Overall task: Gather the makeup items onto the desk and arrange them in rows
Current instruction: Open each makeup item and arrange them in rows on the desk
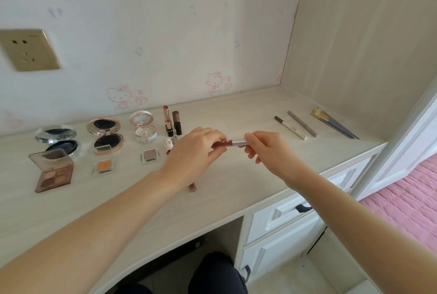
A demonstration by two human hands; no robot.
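Above the pale desk (224,189) I hold a lip gloss tube (230,143) level between both hands. My left hand (194,154) pinches its red body and my right hand (264,147) pinches its silver cap. Another red gloss tube (192,187) lies on the desk, partly hidden under my left wrist. Open compacts (58,140) (106,134) (143,128), an eyeshadow palette (53,170), two small eyeshadow pots (103,166) (150,154) and lipsticks (171,123) stand in rows at the left.
Two pencils (295,125) and several brushes (333,122) lie at the desk's right end. A side wall closes off the right. White drawers (283,218) sit below the desk edge, and a pink bed cover (406,201) shows at far right.
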